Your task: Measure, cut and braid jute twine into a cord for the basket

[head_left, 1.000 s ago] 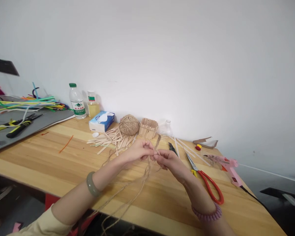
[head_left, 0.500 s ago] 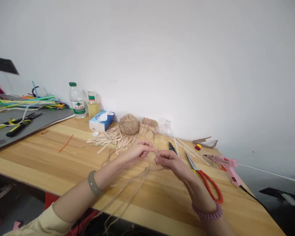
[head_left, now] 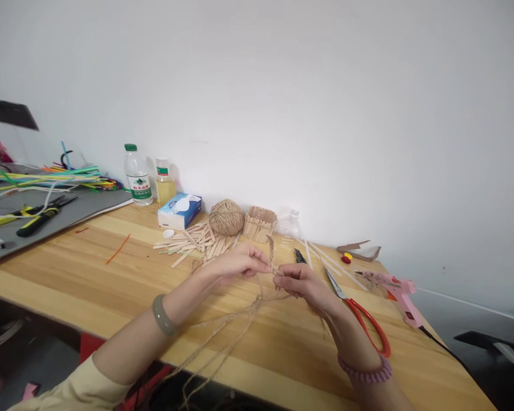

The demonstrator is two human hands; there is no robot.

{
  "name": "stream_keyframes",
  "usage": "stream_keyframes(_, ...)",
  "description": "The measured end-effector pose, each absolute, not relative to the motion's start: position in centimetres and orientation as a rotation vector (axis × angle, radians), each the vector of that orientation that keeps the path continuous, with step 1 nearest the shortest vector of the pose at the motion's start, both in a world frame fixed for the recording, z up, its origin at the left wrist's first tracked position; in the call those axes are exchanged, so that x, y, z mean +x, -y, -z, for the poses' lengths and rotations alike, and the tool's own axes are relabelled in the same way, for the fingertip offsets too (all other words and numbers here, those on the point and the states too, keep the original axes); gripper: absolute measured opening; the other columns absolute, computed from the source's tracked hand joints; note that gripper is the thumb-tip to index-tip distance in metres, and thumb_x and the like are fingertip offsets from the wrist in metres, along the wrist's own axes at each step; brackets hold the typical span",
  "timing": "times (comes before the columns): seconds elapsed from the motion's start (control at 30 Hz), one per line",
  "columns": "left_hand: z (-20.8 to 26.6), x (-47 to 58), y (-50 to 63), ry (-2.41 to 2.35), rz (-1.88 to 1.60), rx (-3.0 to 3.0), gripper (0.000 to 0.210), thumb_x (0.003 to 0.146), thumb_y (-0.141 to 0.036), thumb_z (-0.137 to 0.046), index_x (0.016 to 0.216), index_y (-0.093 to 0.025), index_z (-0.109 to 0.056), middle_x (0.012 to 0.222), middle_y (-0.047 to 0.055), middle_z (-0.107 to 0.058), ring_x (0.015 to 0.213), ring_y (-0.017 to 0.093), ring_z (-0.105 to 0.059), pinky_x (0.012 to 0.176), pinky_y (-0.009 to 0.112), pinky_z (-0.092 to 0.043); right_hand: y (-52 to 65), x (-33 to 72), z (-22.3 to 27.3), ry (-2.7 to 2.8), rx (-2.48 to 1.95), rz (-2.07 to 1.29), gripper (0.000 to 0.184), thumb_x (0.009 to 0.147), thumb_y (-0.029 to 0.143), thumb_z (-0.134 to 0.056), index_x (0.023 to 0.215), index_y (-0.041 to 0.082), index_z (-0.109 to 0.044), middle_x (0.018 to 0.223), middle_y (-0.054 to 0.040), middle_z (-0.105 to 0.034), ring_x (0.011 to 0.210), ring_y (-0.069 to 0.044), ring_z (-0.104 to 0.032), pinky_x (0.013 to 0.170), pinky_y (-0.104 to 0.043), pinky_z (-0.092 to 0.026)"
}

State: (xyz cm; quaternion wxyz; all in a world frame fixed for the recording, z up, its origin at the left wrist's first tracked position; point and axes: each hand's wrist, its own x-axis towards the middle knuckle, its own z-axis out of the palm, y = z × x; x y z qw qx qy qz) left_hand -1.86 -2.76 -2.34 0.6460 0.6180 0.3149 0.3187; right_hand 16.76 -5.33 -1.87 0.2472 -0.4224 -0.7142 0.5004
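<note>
My left hand (head_left: 251,261) pinches a braid of jute twine (head_left: 271,249), whose finished end sticks up above the fingers. Just to its right, my right hand (head_left: 297,281) is closed on strands of the same twine. Loose twine strands (head_left: 227,319) trail from below the hands across the table and over its front edge. Behind the hands stand a ball of jute twine (head_left: 226,217) and a small container made of wooden craft sticks (head_left: 259,224). Part of the twine between the fingers is hidden.
Loose craft sticks (head_left: 192,240), a tissue pack (head_left: 180,211) and two bottles, one a water bottle (head_left: 138,177), are left of centre. Red-handled scissors (head_left: 366,319), a utility knife (head_left: 300,257) and a pink glue gun (head_left: 400,291) lie right. Pliers (head_left: 38,222) rest on a grey mat.
The braided end now stands up above my left hand, where before it lay less plainly against the stick container. Both hands stay close together; the view has shifted slightly.
</note>
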Motion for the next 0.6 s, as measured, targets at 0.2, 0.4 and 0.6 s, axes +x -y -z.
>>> stream_keyframes(0.2, 2.9, -1.6, 2.3, -0.833, -0.818, 1.527, 0.021, 0.063, -0.031, -0.063, 0.054, -0.014, -0.058, 0.049, -0.002, -0.054, 0.050, 0.009, -0.041, 0.050, 0.022, -0.026, 5.3, 16.0, 2.1, 2.034, -1.303, -1.028, 0.034, 0.076, 0.036, -0.051, 0.052, 0.016, -0.037, 0.053, 0.0051, -0.025, 0.050, -0.007, -0.023, 0.047, -0.022, -0.017)
stream_keyframes(0.4, 3.6, -1.5, 2.0, -0.902, -0.963, 1.532, 0.019, 0.063, -0.032, -0.063, 0.056, -0.014, -0.064, 0.058, 0.001, -0.061, 0.058, 0.012, -0.047, 0.056, 0.023, -0.031, 5.4, 15.6, 2.5, 2.015, -1.401, -0.722, 0.026, 0.077, 0.037, -0.052, 0.060, 0.016, -0.050, 0.050, 0.0054, -0.027, 0.049, -0.008, -0.024, 0.047, -0.022, -0.016)
stream_keyframes(0.6, 3.9, -1.4, 1.7, -0.959, -1.137, 1.375, 0.016, 0.061, -0.028, -0.064, 0.055, -0.013, -0.061, 0.056, 0.003, -0.061, 0.050, 0.009, -0.040, 0.050, 0.023, -0.029, 6.1, 15.8, 2.0, 1.993, -1.414, -0.562, 0.033, 0.083, 0.040, -0.042, 0.063, 0.016, -0.051, 0.053, 0.0029, -0.040, 0.050, -0.009, -0.035, 0.048, -0.020, -0.025)
